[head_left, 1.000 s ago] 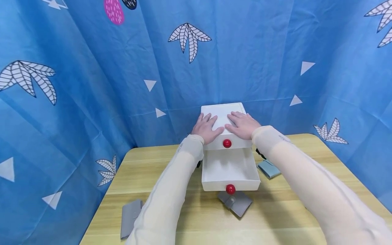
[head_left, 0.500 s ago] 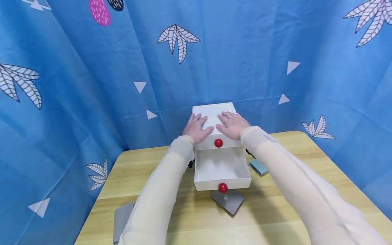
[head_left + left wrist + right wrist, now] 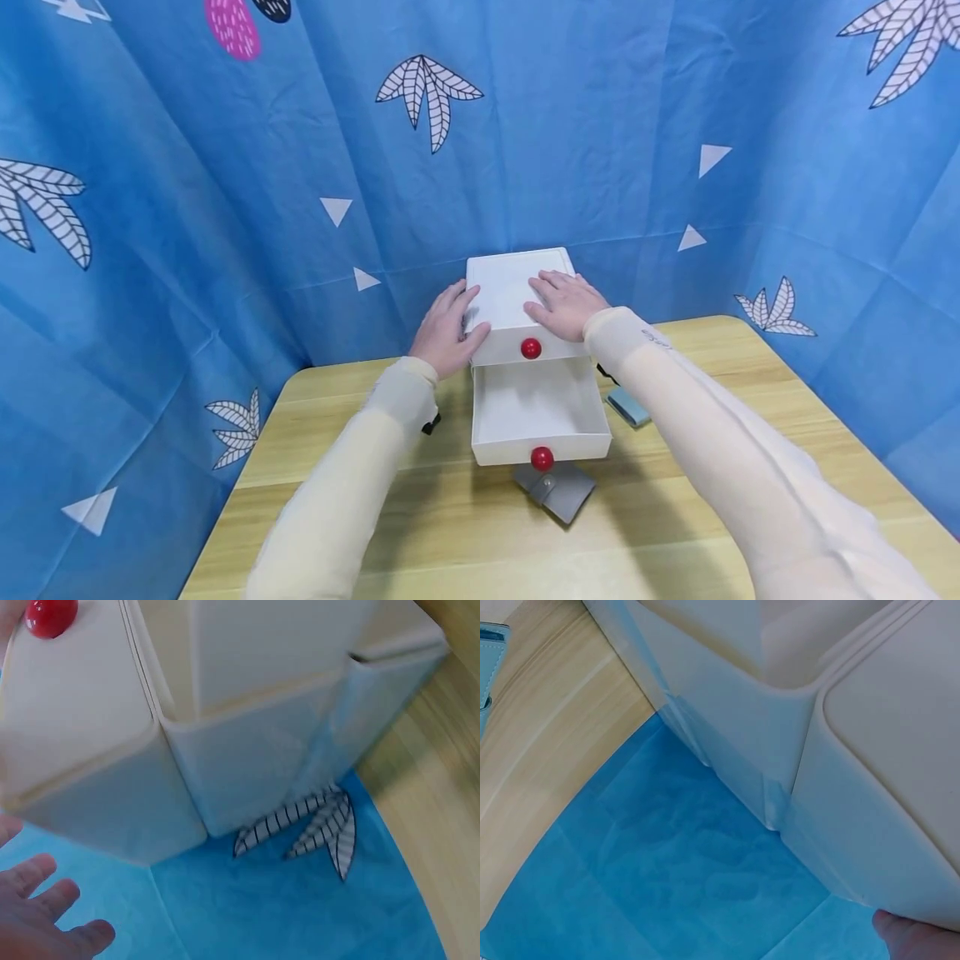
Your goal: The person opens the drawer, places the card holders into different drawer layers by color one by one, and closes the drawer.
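Note:
A white drawer unit (image 3: pixel 504 287) with red knobs stands at the back of the table. Its middle drawer (image 3: pixel 542 408) is pulled out toward me, while the top drawer front (image 3: pixel 501 346) sits flush. My right hand (image 3: pixel 567 304) rests on the right part of the top with straight fingers. In the head view, my left hand (image 3: pixel 444 333) is at the unit's left edge, its thumb near the top drawer's front corner. Its fingers (image 3: pixel 56 896) are spread beside the side wall in the left wrist view. Only a fingertip (image 3: pixel 885 922) of the right hand shows in the right wrist view.
A grey snap wallet (image 3: pixel 562 492) lies on the wooden table (image 3: pixel 480 558) below the pulled-out drawer. To the right of the unit is a light blue wallet (image 3: pixel 628 407). A blue patterned curtain (image 3: pixel 600 125) hangs behind and at both sides.
My left hand has moved left, off the unit's top to its left edge. The right hand stays on top. The view has turned slightly right, and the grey wallet at far left is out of sight.

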Demonstrator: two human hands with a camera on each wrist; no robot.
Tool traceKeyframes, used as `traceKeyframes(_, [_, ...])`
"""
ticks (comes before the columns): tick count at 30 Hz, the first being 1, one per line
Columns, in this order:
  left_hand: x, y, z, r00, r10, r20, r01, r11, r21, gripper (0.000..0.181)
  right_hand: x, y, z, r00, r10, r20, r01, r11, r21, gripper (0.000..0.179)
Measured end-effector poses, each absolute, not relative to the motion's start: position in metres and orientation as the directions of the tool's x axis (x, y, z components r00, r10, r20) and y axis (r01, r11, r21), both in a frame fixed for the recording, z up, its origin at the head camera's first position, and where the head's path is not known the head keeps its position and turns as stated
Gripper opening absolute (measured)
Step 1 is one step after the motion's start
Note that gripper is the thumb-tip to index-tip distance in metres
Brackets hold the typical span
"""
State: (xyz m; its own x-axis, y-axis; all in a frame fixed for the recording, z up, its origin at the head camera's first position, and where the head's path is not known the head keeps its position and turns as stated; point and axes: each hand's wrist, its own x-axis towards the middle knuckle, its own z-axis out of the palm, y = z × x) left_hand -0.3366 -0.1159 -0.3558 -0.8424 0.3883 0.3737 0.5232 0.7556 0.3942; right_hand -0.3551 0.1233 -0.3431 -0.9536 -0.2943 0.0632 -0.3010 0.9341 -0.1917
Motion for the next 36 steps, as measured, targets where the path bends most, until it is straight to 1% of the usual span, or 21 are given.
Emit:
traceKeyframes(3, [-0.328, -0.131, -0.356, -0.825, 0.405, 0.395, 0.546, 0.751, 0.370, 0.063, -0.353, 0.123, -0.341, -0.954, -0.292, 0.062, -0.299, 0.934, -0.197, 0.069])
traceKeyframes(7, [-0.316, -0.152, -0.361, -0.820, 0.431, 0.376, 0.554, 0.761, 0.338, 0.064, -0.352, 0.122, -0.341, -0.953, -0.295, 0.064, -0.302, 0.931, -0.205, 0.069])
traceKeyframes(14, [-0.292, -0.193, -0.375, -0.834, 0.458, 0.308, 0.537, 0.801, 0.264, 0.064, -0.352, 0.123, -0.342, -0.955, -0.290, 0.062, -0.297, 0.934, -0.197, 0.069])
traceKeyframes(18, [-0.278, -0.215, -0.383, -0.858, 0.431, 0.279, 0.493, 0.842, 0.218, 0.064, -0.352, 0.124, -0.341, -0.954, -0.293, 0.071, -0.301, 0.933, -0.198, 0.068])
traceKeyframes(25, [-0.253, -0.244, -0.395, -0.904, 0.350, 0.245, 0.397, 0.900, 0.180, 0.062, -0.353, 0.124, -0.340, -0.953, -0.293, 0.070, -0.301, 0.930, -0.209, 0.068])
traceKeyframes(32, [-0.235, -0.265, -0.403, -0.917, 0.305, 0.256, 0.350, 0.924, 0.153, 0.061, -0.353, 0.124, -0.341, -0.953, -0.292, 0.077, -0.302, 0.926, -0.228, 0.068])
traceKeyframes(36, [-0.226, -0.278, -0.413, -0.934, 0.279, 0.225, 0.315, 0.938, 0.146, 0.062, -0.353, 0.124, -0.343, -0.954, -0.288, 0.078, -0.299, 0.925, -0.233, 0.069])
